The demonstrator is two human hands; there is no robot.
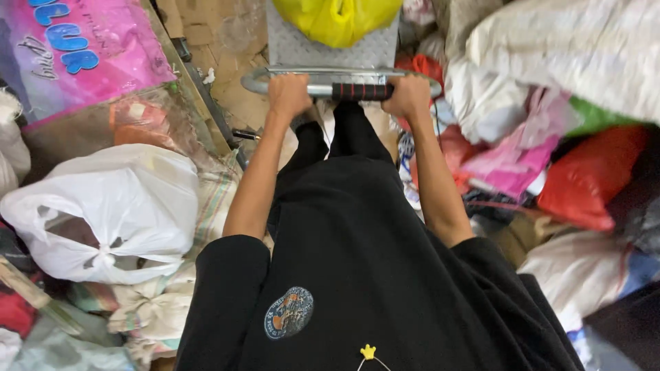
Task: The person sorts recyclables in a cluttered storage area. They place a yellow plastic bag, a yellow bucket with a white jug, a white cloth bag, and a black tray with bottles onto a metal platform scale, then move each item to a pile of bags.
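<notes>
Two bare hands close around a cart's metal handle (pixel 323 88): the left hand (pixel 289 95) on bare tube, the right hand (pixel 408 96) just beside a black ribbed sleeve. A yellow bag (pixel 337 20) sits on the cart's grey deck (pixel 289 45) beyond. A knotted white bag (pixel 110 213) lies left, with pink and red bundles (pixel 543 172) piled right.

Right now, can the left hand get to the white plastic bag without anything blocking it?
Probably yes. The left hand grips the metal cart handle, and the white plastic bag sits below-left on top of the pile, uncovered. Nothing lies between them; the hand would need to let go first.
</notes>
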